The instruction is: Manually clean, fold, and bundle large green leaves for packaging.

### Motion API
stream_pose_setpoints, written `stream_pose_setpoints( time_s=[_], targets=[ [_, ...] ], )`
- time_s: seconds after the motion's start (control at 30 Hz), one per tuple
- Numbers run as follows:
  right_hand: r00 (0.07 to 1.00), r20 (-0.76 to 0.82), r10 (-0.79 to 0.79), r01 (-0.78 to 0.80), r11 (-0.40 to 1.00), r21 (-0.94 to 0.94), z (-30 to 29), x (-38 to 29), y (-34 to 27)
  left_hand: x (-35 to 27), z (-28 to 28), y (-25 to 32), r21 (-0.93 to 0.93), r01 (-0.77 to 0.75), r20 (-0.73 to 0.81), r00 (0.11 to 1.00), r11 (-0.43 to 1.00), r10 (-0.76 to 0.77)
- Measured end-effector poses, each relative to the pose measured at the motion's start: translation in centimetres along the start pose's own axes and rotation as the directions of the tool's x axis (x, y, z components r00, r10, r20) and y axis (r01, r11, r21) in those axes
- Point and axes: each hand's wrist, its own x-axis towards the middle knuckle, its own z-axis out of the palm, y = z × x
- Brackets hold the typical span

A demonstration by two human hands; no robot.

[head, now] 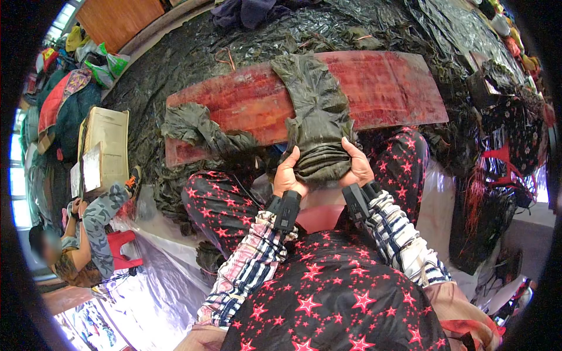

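A long olive-green strip of what looks like kelp (312, 87) lies across a red-stained board (390, 87) set in front of my knees. Its near end is gathered into a folded bundle (324, 153) that hangs past the board's near edge. My left hand (289, 174) grips the bundle's left side, thumb pointing up along it. On the opposite side my right hand (359, 164) clasps it the same way. The fingers of both hands are partly hidden beneath the folds. Another crumpled kelp piece (193, 125) rests over the board's left end.
Dark, glossy heaped sheets (175, 66) spread beyond the board. Orange ties (226, 57) lie among them. To the left, another person (77, 259) sits by a red plastic stool (124, 250) and a cream crate-like box (107, 145). A red stool (500, 162) stands at right.
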Motion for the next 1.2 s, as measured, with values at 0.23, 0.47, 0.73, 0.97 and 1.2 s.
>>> stream_pose_setpoints(
  time_s=[0.23,0.47,0.73,0.97,1.2],
  targets=[
    [0.999,-0.026,-0.023,0.022,1.0,-0.002,1.3,-0.4,0.4,-0.1,-0.6,-0.1,0.036,-0.03,-0.064,0.997,0.999,0.032],
    [0.988,-0.154,0.006,-0.029,0.989,-0.148,0.6,-0.1,0.4,1.6,-2.8,-0.2,0.186,-0.013,-0.096,0.995,0.982,0.032],
    [0.999,-0.01,-0.037,0.036,0.994,-0.106,-0.8,0.2,-0.1,1.7,-2.1,-0.2,0.106,-0.028,-0.006,1.0,0.994,0.029],
    [0.996,-0.078,-0.042,0.033,0.993,-0.11,1.4,-0.4,0.9,1.7,-3.3,0.1,0.045,-0.006,-0.08,0.997,0.999,0.009],
    [0.992,-0.115,-0.06,0.05,0.995,-0.081,0.2,-0.1,0.3,0.3,0.5,-0.9,0.474,-0.207,-0.131,0.945,0.856,0.301]
  ],
)
